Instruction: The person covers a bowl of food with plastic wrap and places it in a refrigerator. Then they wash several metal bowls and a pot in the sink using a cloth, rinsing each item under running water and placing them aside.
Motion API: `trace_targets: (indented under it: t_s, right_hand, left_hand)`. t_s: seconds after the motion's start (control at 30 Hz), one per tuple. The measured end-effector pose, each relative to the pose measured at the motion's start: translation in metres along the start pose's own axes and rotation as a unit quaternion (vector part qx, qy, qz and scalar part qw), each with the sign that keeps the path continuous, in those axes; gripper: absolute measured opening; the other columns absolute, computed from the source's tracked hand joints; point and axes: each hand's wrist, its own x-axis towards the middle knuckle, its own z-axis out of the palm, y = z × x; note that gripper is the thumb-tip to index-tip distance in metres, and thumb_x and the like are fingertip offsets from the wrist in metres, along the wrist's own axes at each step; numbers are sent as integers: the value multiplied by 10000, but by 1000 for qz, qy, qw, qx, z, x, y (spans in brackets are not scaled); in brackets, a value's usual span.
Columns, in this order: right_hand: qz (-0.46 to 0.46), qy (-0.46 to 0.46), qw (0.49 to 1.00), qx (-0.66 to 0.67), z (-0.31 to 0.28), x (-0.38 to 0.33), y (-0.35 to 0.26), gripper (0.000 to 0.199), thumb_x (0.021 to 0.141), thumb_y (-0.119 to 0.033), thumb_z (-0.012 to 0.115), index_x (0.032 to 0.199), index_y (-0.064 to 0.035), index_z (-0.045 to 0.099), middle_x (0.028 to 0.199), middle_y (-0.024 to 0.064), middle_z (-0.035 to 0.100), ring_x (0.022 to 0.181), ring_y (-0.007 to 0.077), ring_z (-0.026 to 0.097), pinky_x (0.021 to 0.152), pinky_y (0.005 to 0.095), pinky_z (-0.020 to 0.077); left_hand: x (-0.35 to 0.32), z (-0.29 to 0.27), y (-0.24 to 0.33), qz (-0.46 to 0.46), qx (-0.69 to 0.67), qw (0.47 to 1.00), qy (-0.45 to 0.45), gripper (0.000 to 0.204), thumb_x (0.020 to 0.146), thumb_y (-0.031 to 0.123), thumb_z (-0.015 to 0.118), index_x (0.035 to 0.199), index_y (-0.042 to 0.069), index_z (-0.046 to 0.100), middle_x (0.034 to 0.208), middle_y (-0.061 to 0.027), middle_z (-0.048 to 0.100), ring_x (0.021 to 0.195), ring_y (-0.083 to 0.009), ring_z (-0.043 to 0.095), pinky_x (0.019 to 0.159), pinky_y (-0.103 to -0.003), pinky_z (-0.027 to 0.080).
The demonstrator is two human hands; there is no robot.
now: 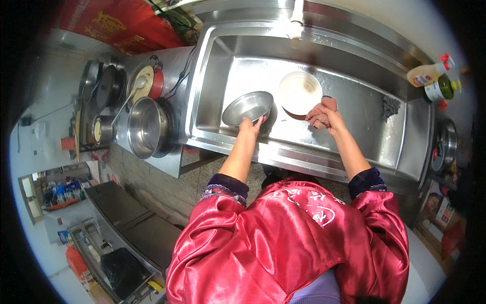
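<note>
My left hand (251, 125) grips the near rim of a shallow metal bowl (248, 108), which is tilted over the left part of the steel sink (354, 99). In my right hand (332, 121) is a bunched reddish-brown cloth (321, 112), its fingers closed round it. Between the two hands, a round white basin (300, 92) stands in the sink. The cloth is beside its right edge; whether they touch I cannot tell. The fingers of my left hand are partly hidden by the bowl.
A faucet (295, 28) reaches over the sink's back edge. Dark scouring mesh (390, 107) lies at the sink's right end. Two pump or spray bottles (428, 74) stand on the right ledge. A large steel pot (146, 127) and other pans sit on the left counter (169, 161).
</note>
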Motion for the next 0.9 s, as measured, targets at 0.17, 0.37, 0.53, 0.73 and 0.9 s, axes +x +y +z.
trace_targets:
  t_s: [0.17, 0.37, 0.53, 0.73, 0.9]
  right_hand:
    - [-36, 21, 999, -33, 10, 5, 1, 234, 889, -144, 529, 1071, -6, 581, 905, 141, 677, 809, 178, 648, 629, 288, 503]
    - [-25, -4, 997, -73, 11, 40, 5, 294, 888, -64, 486, 1178, -23, 503, 919, 153, 673, 809, 199, 649, 648, 293, 508]
    - [7, 15, 996, -84, 20, 46, 3, 259, 865, -68, 538, 1122, -44, 566, 948, 109, 662, 813, 183, 637, 684, 277, 498]
    - [-104, 26, 988, -109, 26, 68, 3, 241, 853, -53, 524, 1088, -30, 574, 873, 123, 671, 748, 192, 643, 659, 289, 493]
    - [-106, 17, 993, -55, 23, 79, -1, 247, 865, -11, 483, 1101, -17, 555, 863, 148, 676, 679, 216, 653, 580, 308, 526]
  left_hand:
    - [12, -7, 1, 18, -78, 992, 99, 578, 989, 285, 455, 1375, -90, 243, 1315, -324, 374, 902, -530, 592, 649, -499, 631]
    - [31, -14, 1, -2, -78, 992, 98, 602, 977, 309, 486, 1387, -64, 251, 1324, -296, 386, 962, -504, 587, 702, -492, 619]
    - [17, -10, -10, -66, -130, 984, 101, 399, 1002, 206, 424, 1332, -17, 399, 1258, -271, 483, 1013, -490, 579, 766, -509, 598]
    - [12, -6, -11, -3, -64, 995, 80, 344, 992, 87, 328, 1290, -62, 414, 1219, -312, 488, 959, -469, 609, 717, -495, 615]
    - [18, -3, -8, -76, -119, 989, 47, 371, 942, 17, 301, 1290, -92, 375, 1120, -324, 530, 852, -485, 619, 630, -393, 638]
